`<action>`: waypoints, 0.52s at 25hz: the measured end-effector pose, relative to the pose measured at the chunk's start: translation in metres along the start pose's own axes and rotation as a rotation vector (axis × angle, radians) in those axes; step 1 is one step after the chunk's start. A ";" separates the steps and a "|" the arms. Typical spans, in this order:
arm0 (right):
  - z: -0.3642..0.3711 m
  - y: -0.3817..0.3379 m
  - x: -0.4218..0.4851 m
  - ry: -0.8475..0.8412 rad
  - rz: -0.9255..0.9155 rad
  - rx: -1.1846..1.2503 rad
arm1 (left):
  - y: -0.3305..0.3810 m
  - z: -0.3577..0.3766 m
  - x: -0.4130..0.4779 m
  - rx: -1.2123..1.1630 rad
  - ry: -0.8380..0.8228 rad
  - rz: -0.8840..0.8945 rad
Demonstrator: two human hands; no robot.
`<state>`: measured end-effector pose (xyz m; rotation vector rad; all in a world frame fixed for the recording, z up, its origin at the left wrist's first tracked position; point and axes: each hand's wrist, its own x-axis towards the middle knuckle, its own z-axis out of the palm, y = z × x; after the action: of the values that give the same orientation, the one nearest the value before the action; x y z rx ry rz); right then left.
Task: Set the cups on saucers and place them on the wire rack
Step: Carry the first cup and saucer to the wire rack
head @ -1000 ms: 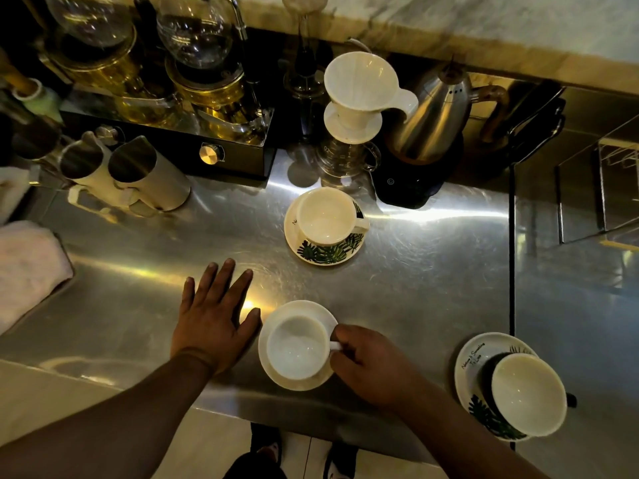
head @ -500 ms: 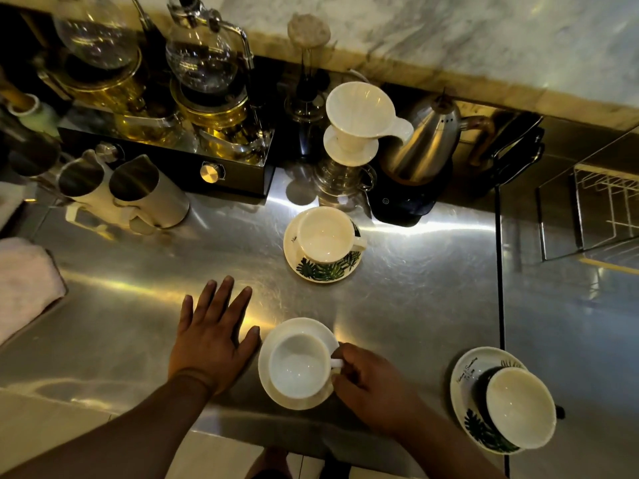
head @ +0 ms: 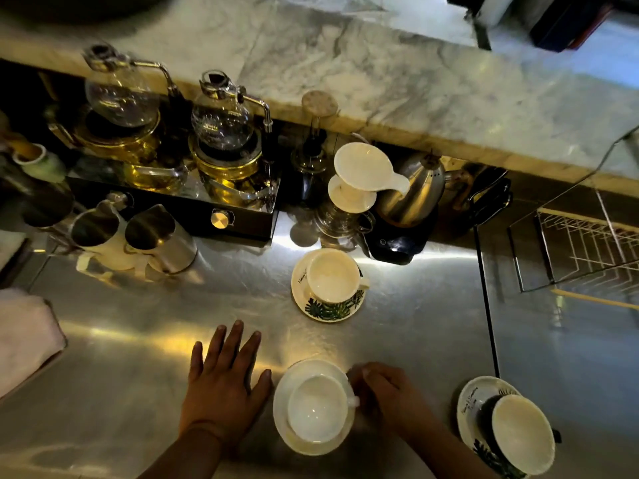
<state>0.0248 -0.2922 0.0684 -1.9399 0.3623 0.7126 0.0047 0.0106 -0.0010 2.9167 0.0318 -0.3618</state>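
A: What has changed in the last second?

B: Little on the bench (head: 397,326); the view has tipped up, so the wire rack (head: 584,250) at far right now shows more fully.

A: And the hands?

B: The right hand (head: 387,395) still pinches the handle of the white cup (head: 316,409) on its plain saucer (head: 294,378); the left hand (head: 224,385) stays spread flat beside it.

A: So?

B: Three cups sit on saucers, none racked; carrying likely comes next.

We list: plain white cup (head: 317,408) on plain white saucer (head: 292,433); two white saucers with green leaf print (head: 332,310) (head: 471,406), each under a cup with white interior; silver steel counter (head: 138,340); grey-veined white marble ledge (head: 397,74); pale pink cloth (head: 24,337)
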 end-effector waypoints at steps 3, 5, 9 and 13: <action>-0.005 -0.009 0.014 0.166 0.067 0.003 | 0.003 -0.008 0.001 -0.024 0.022 0.003; -0.008 -0.016 0.026 0.221 0.119 0.042 | 0.005 -0.019 0.017 -0.041 0.095 0.030; -0.009 -0.037 0.053 0.246 0.190 0.288 | 0.020 -0.054 0.072 -0.199 0.060 0.028; -0.020 -0.057 0.073 0.171 0.252 0.467 | 0.045 -0.063 0.111 -0.499 -0.061 -0.176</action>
<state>0.1185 -0.2798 0.0706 -1.5256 0.8145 0.5596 0.1292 -0.0208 0.0403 2.4131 0.3231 -0.4028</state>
